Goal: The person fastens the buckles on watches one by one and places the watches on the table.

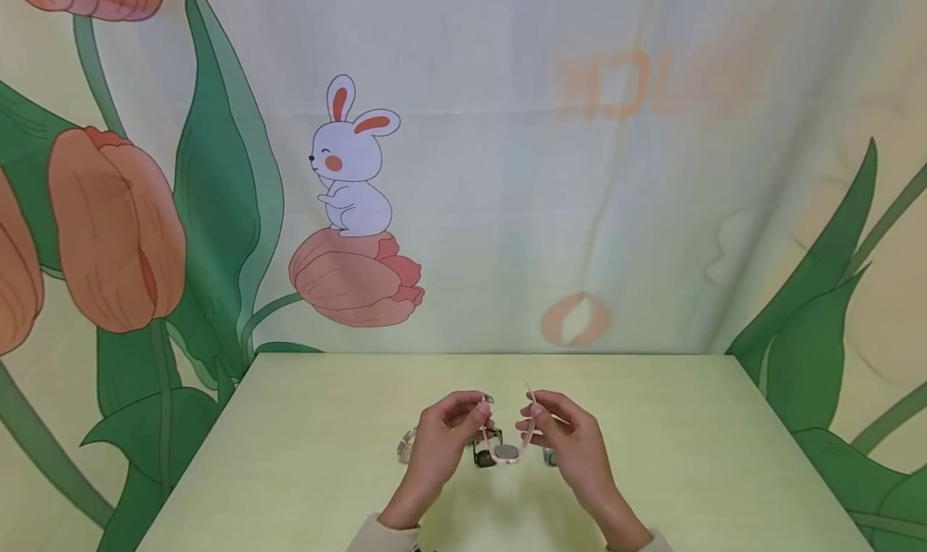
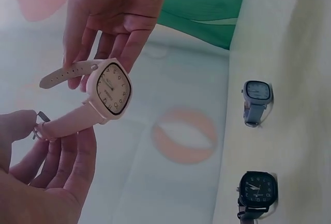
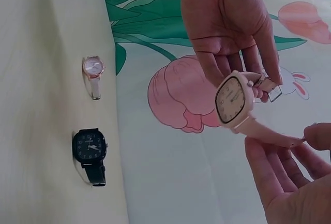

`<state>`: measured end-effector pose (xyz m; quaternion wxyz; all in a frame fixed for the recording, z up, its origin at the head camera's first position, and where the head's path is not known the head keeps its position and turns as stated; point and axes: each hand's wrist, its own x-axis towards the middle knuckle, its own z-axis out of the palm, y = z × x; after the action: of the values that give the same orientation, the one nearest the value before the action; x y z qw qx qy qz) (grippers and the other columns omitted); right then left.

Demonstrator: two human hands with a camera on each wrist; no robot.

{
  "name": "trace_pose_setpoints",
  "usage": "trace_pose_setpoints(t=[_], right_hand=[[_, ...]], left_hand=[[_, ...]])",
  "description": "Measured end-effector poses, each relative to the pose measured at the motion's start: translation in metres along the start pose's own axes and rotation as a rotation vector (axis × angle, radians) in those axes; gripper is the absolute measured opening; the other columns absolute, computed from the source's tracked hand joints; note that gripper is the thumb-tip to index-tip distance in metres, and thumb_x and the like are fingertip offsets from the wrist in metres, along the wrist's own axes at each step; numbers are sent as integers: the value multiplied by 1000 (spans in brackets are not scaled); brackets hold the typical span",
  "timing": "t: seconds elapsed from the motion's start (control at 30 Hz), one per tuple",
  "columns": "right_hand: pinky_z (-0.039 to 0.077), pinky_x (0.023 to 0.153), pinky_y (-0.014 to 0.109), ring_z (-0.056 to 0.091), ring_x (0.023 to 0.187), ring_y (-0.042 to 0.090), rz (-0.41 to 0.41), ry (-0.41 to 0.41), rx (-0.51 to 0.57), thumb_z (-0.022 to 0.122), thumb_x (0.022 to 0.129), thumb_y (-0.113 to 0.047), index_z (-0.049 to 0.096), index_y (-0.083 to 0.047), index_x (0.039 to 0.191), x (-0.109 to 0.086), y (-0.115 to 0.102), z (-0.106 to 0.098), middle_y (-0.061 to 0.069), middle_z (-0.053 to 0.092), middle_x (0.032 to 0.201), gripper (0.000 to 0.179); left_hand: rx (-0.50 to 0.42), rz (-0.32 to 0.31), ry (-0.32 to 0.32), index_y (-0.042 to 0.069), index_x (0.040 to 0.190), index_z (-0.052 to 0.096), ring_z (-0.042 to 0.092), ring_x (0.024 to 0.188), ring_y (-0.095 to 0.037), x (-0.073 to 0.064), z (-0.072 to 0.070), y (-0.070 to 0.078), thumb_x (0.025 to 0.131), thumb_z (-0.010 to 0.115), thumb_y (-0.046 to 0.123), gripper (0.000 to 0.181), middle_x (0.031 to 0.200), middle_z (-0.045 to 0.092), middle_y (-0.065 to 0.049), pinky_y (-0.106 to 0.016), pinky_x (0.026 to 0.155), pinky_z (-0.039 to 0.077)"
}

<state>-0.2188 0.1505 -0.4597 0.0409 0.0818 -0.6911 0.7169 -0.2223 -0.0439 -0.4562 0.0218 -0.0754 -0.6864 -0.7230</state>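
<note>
Between both hands hangs a pink wristwatch (image 1: 507, 454) with a square pale dial, held up by its two strap ends. The left hand (image 1: 443, 443) pinches the buckle end between thumb and fingers; the metal buckle (image 2: 40, 123) sticks out past the thumb in the left wrist view. My right hand (image 1: 581, 447) pinches the other strap half, whose row of holes (image 2: 63, 74) shows in the left wrist view. The strap is unfastened, curving in a U below the fingers. In the right wrist view the watch face (image 3: 230, 100) is turned toward the table side.
Three more watches are on the pale green table (image 1: 304, 455): a black square one (image 3: 89, 146) in the middle, a blue-grey one (image 2: 257, 92) to the right, and a rose-gold round one (image 3: 93, 68) to the left. A printed curtain (image 1: 492, 214) hangs behind the table.
</note>
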Motion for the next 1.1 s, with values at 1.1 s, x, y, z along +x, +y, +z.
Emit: trace_pose_setpoints(t=[1.1], right_hand=[[58, 78, 23, 70, 91, 11, -119, -49, -259, 72, 89, -26, 73, -18, 106, -21, -21, 6, 2, 70, 101, 19]], left_hand=[[-15, 103, -14, 6, 108, 70, 68, 90, -9, -20, 5, 24, 91, 71, 16, 20, 104, 71, -16, -23, 83, 56]])
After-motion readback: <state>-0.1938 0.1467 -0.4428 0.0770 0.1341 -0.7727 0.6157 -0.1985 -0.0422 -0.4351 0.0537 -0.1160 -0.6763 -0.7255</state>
